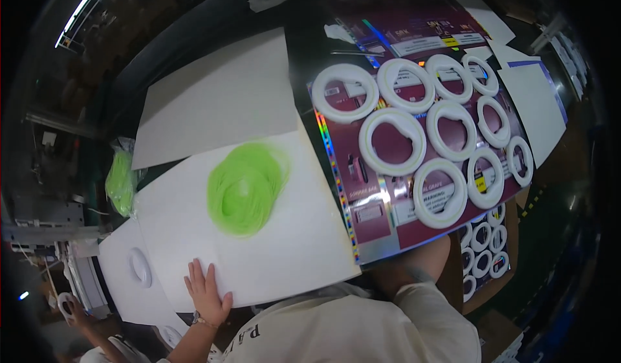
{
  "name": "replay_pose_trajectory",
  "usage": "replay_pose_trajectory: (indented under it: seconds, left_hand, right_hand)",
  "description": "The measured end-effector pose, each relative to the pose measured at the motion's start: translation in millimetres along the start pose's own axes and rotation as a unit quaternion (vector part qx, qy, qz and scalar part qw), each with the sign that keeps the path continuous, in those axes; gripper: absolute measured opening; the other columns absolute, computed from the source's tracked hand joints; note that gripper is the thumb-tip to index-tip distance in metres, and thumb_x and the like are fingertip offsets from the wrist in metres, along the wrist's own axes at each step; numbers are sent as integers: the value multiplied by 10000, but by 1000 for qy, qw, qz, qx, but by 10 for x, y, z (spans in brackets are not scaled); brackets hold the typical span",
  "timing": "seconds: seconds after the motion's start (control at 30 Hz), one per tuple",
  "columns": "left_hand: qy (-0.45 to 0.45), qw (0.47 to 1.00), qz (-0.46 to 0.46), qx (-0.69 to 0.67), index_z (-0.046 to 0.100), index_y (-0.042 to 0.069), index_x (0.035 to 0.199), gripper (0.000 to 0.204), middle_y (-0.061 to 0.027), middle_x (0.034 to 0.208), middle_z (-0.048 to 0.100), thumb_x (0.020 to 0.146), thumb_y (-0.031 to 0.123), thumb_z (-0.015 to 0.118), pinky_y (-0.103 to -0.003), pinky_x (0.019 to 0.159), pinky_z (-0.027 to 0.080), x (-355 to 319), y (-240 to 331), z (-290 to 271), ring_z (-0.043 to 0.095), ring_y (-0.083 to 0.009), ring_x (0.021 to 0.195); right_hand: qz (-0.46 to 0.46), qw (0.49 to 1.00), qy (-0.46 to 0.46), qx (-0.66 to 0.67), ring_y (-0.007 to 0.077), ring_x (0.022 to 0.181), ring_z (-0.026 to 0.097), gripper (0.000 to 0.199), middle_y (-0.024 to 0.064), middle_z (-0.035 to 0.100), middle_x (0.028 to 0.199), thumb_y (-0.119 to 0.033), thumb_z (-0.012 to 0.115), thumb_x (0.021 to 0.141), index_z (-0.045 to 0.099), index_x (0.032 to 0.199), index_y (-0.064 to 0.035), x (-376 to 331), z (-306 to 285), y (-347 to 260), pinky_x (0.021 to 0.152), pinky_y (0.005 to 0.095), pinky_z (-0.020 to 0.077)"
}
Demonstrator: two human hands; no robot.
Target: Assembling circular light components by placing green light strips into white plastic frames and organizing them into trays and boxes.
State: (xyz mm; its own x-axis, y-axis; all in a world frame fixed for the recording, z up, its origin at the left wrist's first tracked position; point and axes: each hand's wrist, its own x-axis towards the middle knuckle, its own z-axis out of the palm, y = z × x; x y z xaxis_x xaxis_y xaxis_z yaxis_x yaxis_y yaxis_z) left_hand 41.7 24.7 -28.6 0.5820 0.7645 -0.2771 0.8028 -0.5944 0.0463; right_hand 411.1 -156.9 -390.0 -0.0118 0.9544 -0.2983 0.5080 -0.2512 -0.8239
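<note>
My left hand (207, 296) lies flat with fingers spread on the near edge of a white board (297, 259). It holds nothing. On that board, beyond the hand, is a loose coil of bright green strands (239, 195), somewhat blurred. My right arm (424, 259) reaches under the near edge of a glossy purple printed sheet (404, 237), which hides my right hand. Several white rings (391, 167) with soft-looking white material inside their rims rest in rows on this sheet.
A clear bag of green strands (121, 178) sits left of the boards. A grey-white panel (220, 91) lies farther back. At lower right, a box (511, 269) holds more white rings. At lower left, another person's hand (79, 314) holds a white ring (65, 303).
</note>
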Motion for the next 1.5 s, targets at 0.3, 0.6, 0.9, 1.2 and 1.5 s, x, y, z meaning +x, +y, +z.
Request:
replay_pose_trajectory:
  seconds: [0.3, 0.6, 0.9, 1.2, 1.5]
  left_hand:
    - [-49, 999, -5, -2, 287, 3, 1418, 763, -318, 1497, 152, 798, 394, 502, -665, 1059, 125, 577, 487, -1, 149, -524, 1372]
    - [-123, 991, -18, 59, 194, -12, 1448, 820, -307, 1510, 118, 774, 272, 566, -677, 1065, 119, 651, 1166, 335, 111, -519, 1385]
    - [-14, 934, -353, 56, 212, 59, 1474, 823, -187, 1525, 216, 818, 321, 636, -627, 1092, 164, -1810, 2096, -26, 175, -411, 1406]
    - [-449, 697, -519, -208, 509, 168, 1327, 563, -151, 1400, 445, 817, 367, 639, -536, 1087, 288, -4953, 4103, -1486, 364, -354, 1328]
    - [-136, 680, -519, -499, 495, 112, 1345, 475, -147, 1206, 603, 921, 322, 539, -346, 735, 551, -6292, 3983, -673, 616, -251, 1018]
  right_hand:
    - [58, 992, 79, 82, 331, 1122, 539, 350, 172, 582, 1191, -281, 607, 859, 590, 1150, -86, 146, -887, 297, 945, 404, 437]
    - [134, 977, 130, 106, 338, 1162, 516, 383, 194, 565, 1217, -283, 609, 859, 571, 1165, -55, -1033, -1350, 1327, 978, 411, 414]
    - [66, 981, 167, 76, 345, 1202, 493, 418, 215, 548, 1243, -285, 612, 858, 552, 1180, -25, -2013, -2784, 825, 1012, 418, 391]
    - [115, 829, -513, -190, 335, 1147, 556, 498, 181, 575, 1247, -420, 531, 880, 535, 1285, -132, -5072, -3134, 64, 969, 403, 436]
    - [157, 980, -70, -98, 302, 975, 642, 315, 173, 667, 1030, -269, 525, 910, 624, 1109, -45, -4411, -3295, -1359, 850, 363, 489]
